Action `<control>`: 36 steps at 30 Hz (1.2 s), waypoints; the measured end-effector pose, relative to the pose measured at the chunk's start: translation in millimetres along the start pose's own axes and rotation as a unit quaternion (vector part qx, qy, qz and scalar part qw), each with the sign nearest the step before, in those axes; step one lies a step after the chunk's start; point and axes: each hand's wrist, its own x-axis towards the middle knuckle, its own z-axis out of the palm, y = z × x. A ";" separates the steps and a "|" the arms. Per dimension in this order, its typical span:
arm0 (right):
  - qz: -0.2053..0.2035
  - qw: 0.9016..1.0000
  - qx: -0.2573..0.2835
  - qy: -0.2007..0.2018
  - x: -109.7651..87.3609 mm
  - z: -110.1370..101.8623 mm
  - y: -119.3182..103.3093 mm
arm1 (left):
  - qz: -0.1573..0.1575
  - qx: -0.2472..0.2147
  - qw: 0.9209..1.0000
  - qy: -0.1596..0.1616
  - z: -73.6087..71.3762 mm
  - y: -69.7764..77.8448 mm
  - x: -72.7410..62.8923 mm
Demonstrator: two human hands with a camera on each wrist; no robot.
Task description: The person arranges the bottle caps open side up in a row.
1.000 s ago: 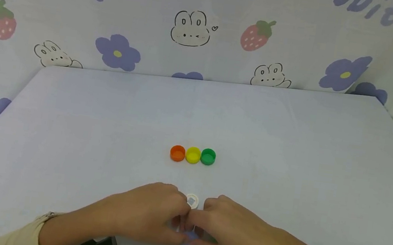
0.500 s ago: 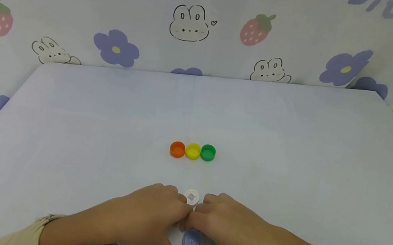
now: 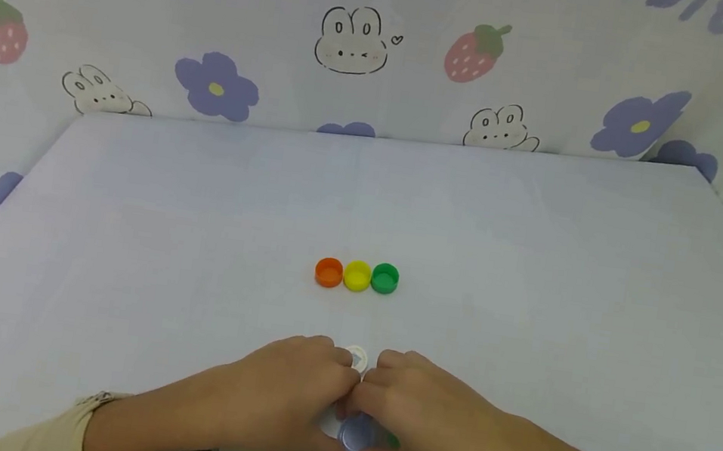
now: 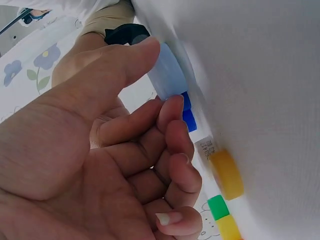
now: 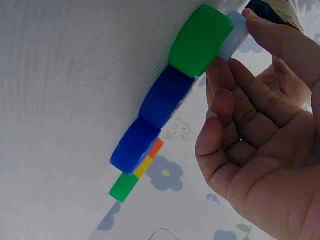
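Observation:
Between my two hands lies a pale blue, translucent bottle cap [image 3: 356, 434]. My left hand [image 3: 291, 395] pinches it from the left, its thumb at the near edge and fingertips at the far edge; the left wrist view shows the cap [image 4: 170, 72] between them. My right hand [image 3: 438, 426] pinches it from the right in the same way. A green cap [image 5: 202, 40] stands right beside the pale one, mostly hidden by the right hand in the head view. Two dark blue caps [image 5: 166, 97] follow it in a row.
A round piece with a whitish top [image 3: 356, 358] lies just beyond the fingers. Farther out, orange [image 3: 329, 272], yellow [image 3: 358, 276] and green [image 3: 385, 278] caps stand side by side on the white tabletop [image 3: 196, 234]. A yellow-orange cap [image 4: 226, 174] shows past the left fingers.
Both thumbs first spread toward the near side, uncovering the pale blue cap, then closed back in on its near edge. The cap now sits slightly farther from me.

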 end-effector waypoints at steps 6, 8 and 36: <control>-0.013 1.000 0.005 0.023 0.6 -5.6 1.4 | 0.005 -0.007 1.000 0.018 -6.8 -0.3 -2.2; 0.000 1.000 0.019 0.024 0.1 -9.2 1.6 | 0.008 -0.008 0.999 0.031 -8.8 -0.1 -2.6; 0.157 0.983 -0.018 0.093 23.0 -59.0 69.7 | -0.029 0.026 0.992 0.119 -59.2 -30.5 82.0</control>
